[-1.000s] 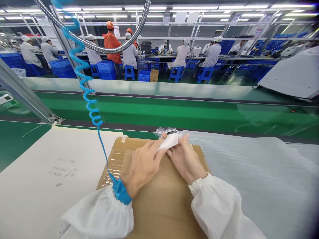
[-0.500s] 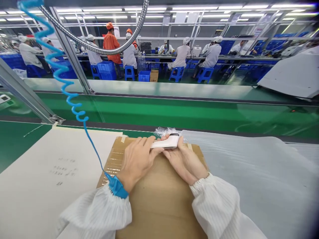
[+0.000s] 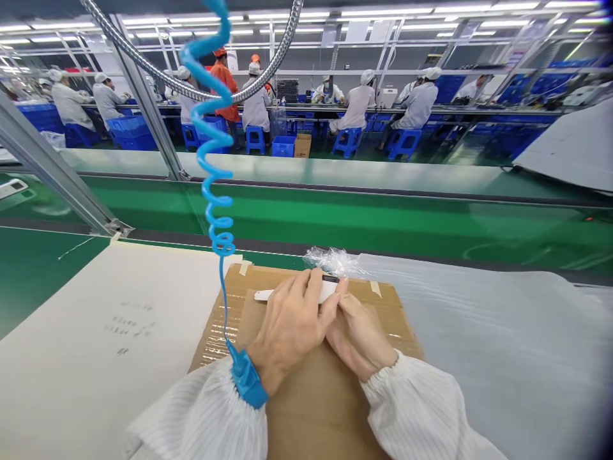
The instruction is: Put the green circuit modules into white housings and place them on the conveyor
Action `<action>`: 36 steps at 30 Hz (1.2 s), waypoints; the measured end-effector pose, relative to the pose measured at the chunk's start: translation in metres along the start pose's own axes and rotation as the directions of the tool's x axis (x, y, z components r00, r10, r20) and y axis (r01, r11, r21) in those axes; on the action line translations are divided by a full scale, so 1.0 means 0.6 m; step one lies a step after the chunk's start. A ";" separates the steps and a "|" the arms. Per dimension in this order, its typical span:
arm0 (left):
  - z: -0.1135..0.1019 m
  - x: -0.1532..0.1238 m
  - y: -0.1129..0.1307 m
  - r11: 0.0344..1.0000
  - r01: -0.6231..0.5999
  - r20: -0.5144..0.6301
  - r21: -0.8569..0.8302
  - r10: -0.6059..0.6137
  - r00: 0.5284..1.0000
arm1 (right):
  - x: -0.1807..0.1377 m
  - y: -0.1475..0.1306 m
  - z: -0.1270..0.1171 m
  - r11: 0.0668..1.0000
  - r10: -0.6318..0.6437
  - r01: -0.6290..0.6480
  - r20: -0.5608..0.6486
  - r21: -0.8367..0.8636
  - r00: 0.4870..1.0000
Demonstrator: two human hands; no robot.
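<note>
Here, over the far part of the cardboard (image 3: 325, 409), we hold a white device (image 3: 328, 291); our left hand (image 3: 294, 313) clamps fingers and thumb across its middle, its slim end jutting past them, while our right hand (image 3: 359, 329) touches its dark-capped end, grip too hidden to tell.

From afar I see brown cardboard (image 3: 320, 409), over it a white gadget (image 3: 327, 292) (black at one end), beyond it green panelling (image 3: 306, 217).

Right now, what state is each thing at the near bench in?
White device: held, partly hidden
Left hand: curled over it
Right hand: at its dark-tipped end
Blue strap: on left wrist
Coiled cord: hanging
Cardboard: flat, taped
Clear plastic: crumpled
Paper: flat, marked
Whitish sheet: spread out
</note>
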State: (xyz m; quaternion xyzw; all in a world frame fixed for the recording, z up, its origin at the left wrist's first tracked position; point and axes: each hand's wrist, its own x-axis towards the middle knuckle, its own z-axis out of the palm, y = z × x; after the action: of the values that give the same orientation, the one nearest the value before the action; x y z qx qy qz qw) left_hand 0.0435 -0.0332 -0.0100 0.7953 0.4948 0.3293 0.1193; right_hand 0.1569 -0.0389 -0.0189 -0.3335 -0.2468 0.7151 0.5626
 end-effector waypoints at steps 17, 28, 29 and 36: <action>-0.030 0.027 -0.032 0.495 0.706 0.564 -0.507 -0.429 0.706 | 0.026 -0.016 -0.041 0.988 -0.142 0.147 0.090 -0.053 0.986; -0.036 0.022 -0.043 0.427 0.661 0.631 -0.617 -0.234 0.740 | 0.026 -0.011 -0.040 0.965 -0.210 0.219 0.075 -0.142 0.975; -0.037 0.021 -0.041 0.401 0.676 0.650 -0.618 -0.222 0.726 | 0.026 -0.008 -0.040 0.960 -0.222 0.231 0.068 -0.156 0.973; -0.043 0.020 -0.027 0.389 0.692 0.663 -0.608 -0.230 0.712 | 0.023 0.006 -0.051 0.860 -0.348 0.354 0.085 -0.367 0.934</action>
State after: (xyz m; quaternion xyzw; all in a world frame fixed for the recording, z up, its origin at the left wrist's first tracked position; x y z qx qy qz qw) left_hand 0.0190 -0.0188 0.0059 0.5147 0.4400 0.2657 0.6862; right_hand 0.1759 -0.0272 -0.0441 -0.3792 -0.4403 0.5425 0.6067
